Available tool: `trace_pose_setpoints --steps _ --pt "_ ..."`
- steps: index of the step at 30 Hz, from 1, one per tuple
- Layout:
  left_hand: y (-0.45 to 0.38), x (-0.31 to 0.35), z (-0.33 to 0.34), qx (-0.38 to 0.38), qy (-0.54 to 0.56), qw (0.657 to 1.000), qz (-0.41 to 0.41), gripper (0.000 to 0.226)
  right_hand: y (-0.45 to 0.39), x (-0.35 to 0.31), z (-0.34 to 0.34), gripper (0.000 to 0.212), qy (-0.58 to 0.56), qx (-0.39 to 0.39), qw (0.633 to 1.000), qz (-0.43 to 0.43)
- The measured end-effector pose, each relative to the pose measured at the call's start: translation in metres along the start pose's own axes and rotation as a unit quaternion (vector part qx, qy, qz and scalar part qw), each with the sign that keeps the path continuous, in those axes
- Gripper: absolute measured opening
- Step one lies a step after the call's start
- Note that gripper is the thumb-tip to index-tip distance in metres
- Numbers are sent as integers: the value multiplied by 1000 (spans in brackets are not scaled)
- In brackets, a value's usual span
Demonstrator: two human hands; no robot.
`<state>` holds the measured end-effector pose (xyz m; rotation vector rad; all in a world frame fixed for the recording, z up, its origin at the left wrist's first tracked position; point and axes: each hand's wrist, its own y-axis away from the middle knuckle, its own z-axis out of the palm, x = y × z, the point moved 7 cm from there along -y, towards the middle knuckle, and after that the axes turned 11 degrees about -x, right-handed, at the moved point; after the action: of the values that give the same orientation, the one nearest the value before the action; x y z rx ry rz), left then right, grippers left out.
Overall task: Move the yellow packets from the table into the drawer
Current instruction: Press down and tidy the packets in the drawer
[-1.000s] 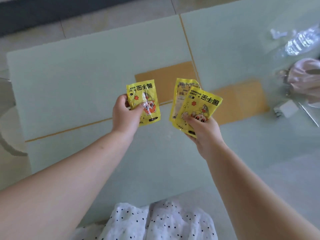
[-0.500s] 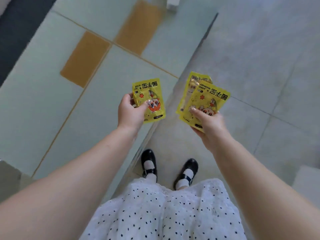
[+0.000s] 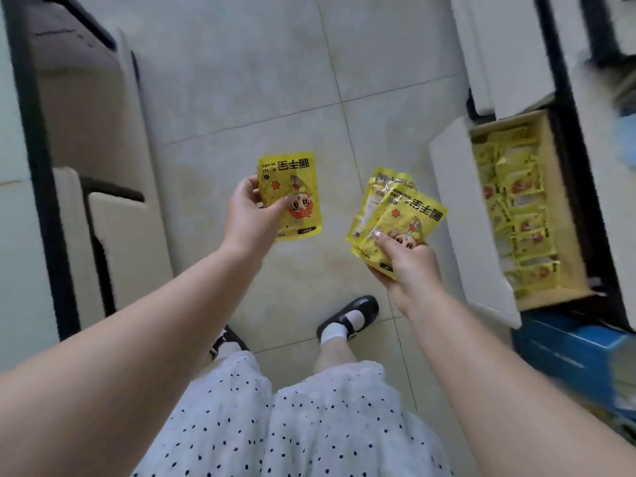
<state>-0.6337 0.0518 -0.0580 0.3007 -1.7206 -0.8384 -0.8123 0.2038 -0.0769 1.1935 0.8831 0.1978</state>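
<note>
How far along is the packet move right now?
Done: the open drawer already holds rows of yellow packets. In hand: the left hand grips one packet, the right hand at least two packets, both over the floor. Left: put these in. The table is out of view.

The hand-warmer packets are bright yellow with black lettering and a red-orange cartoon figure. The skirt is white with black dots, the shoes glossy black, the floor pale grey tile.
</note>
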Motion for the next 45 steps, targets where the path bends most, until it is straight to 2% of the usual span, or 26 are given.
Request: trace_pose_setpoints --steps 5,8,9,14,18,19,22,25,30,33,35,37,40,43,44,45 --pt "1 14 163 -102 -67 992 -17 30 -3 -15 -140 12 -106 76 991 0" --pt "0 23 241 -160 -125 979 -10 31 -8 -14 -201 27 -144 117 983 3" --pt "-1 25 263 -176 -148 973 -5 31 -10 -11 -218 30 -153 129 980 4" --pt "-15 30 356 -238 -275 931 27 27 -19 1 -278 17 -254 176 951 -14" --pt "-41 30 417 -278 -355 892 41 35 -41 5 -307 14 -314 216 924 -20" --pt "-50 29 431 -288 -372 882 40 34 -48 3 -313 15 -311 235 921 -20" --pt "-85 27 468 -322 -419 848 28 35 -71 -6 -332 44 -278 291 915 -17" --pt "-124 22 500 -341 -462 818 31 46 -104 -14 -352 40 -239 326 915 -13" --pt "-173 -12 541 -371 -478 796 21 27 -163 2 -383 40 -204 354 912 26" --pt "-197 -39 560 -393 -476 787 12 39 -192 18 -397 40 -183 368 911 45" --pt "-211 -57 572 -403 -491 773 9 47 -208 24 -402 51 -157 353 921 56" --pt "-226 -75 583 -414 -511 753 6 44 -225 30 -406 52 -127 327 933 78" --pt "-244 -99 597 -420 -560 714 16 48 -250 33 -410 35 -102 297 945 92" --pt "-254 -116 614 -448 -621 641 55 32 -276 32 -418 33 -46 265 958 100" --pt "-258 -121 620 -461 -632 619 66 28 -281 31 -420 36 -22 256 961 102" --pt "-260 -125 625 -473 -638 603 75 30 -288 32 -424 48 -2 247 963 104"
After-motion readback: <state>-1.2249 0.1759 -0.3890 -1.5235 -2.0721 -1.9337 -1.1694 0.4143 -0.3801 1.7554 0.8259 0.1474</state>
